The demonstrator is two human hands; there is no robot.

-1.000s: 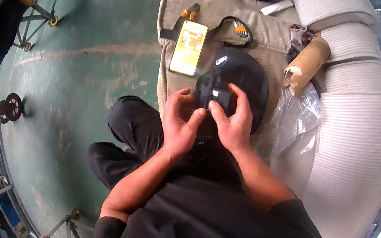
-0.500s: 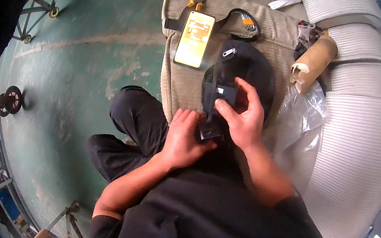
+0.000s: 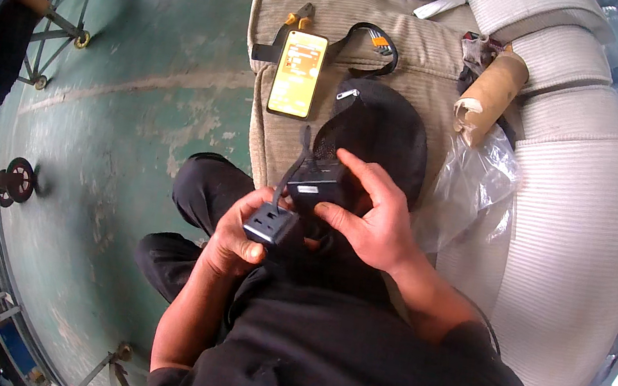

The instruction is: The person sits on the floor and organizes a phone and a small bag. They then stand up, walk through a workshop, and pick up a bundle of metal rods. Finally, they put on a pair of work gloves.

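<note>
My left hand (image 3: 233, 236) is closed around a small black socket block (image 3: 270, 224), its face with dark slots tilted up toward me. A black box (image 3: 317, 183) with a pale label on its near side is gripped between the thumb and fingers of my right hand (image 3: 382, 225). A flat black cord (image 3: 293, 169) runs up from the socket block past the box's left side. Beyond my hands, on the seat, lies a rounded black zip pouch (image 3: 397, 130) with a silver zipper pull. My right palm is partly hidden.
On the beige ribbed couch (image 3: 456, 48) lie a lit phone (image 3: 296, 84), pliers (image 3: 302, 14) with yellow-and-black handles, and a looped black cable (image 3: 393, 53) with an orange patch. To the right are a cardboard tube (image 3: 492, 96) and clear plastic (image 3: 476, 181). Wheeled metal frames (image 3: 65, 15) stand left.
My left hand has turned and moved left, bringing the socket block's slotted face into view. My right hand has moved the black box nearer to me and left, off the pouch. The view has shifted slightly.
</note>
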